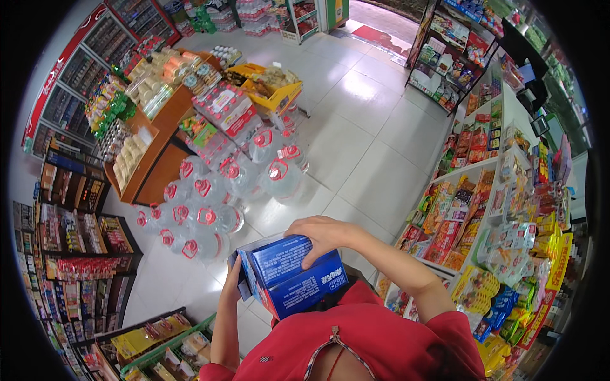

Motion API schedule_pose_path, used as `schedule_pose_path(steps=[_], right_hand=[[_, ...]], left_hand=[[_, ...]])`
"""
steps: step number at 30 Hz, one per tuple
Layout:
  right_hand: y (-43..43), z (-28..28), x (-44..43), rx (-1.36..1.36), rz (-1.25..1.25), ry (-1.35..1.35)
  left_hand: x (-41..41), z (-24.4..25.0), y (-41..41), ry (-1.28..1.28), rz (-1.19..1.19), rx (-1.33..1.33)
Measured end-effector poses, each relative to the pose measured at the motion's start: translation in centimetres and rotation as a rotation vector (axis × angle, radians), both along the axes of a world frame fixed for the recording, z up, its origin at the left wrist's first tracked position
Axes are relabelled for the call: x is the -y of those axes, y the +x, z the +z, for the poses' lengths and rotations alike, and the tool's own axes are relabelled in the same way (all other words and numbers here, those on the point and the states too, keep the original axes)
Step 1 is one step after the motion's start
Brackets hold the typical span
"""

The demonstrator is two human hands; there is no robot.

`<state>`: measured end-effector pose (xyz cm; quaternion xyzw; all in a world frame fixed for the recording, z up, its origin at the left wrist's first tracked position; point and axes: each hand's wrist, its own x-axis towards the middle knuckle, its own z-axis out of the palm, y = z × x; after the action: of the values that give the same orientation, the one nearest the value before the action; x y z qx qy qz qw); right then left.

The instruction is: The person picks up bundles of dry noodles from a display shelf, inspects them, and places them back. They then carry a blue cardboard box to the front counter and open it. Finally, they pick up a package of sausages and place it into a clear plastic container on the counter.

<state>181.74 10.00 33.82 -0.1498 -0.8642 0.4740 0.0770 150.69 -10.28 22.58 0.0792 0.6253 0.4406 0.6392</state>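
A blue cardboard box (286,271) with white print is held against the front of my red shirt. My right hand (324,237) lies over its top far edge, thumb on the printed side and fingers bent over the back. At the box's left end, my left hand (232,281) presses against the side, its fingers partly hidden by the box. A flap or panel (244,285) stands out beside the left fingers; whether it is loose cannot be made out. The underside of the box is out of sight.
Several large clear water bottles (209,216) with red handles stand on the tiled floor (352,133) ahead. A wooden display (157,176) is behind them. Snack shelves (457,214) line my right, a dark rack (86,233) my left, a green-edged shelf (167,355) near left.
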Motion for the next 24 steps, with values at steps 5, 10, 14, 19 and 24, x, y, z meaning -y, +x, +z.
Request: schedule_pose_path(steps=[5, 10, 14, 19, 24], right_hand=[[3.0, 0.5, -6.9, 0.039, -0.174, 0.075], [3.4, 1.0, -16.2, 0.059, -0.329, 0.196], [2.8, 2.6, -26.5, 0.093, -0.311, 0.171], [3.5, 1.2, -36.3, -0.016, -0.342, 0.085], [1.6, -1.4, -45.2, -0.054, -0.289, 0.093]], left_hand=[[-11.5, 0.3, 3.5, -0.011, -0.039, -0.082], [-24.7, 0.2, 3.6, 0.004, -0.179, -0.182], [-35.5, 0.7, 1.8, 0.101, -0.292, -0.235], [-49.8, -0.4, -1.9, 0.028, -0.596, -0.732], [-64.2, 11.1, 3.0, 0.47, -0.95, -0.552]])
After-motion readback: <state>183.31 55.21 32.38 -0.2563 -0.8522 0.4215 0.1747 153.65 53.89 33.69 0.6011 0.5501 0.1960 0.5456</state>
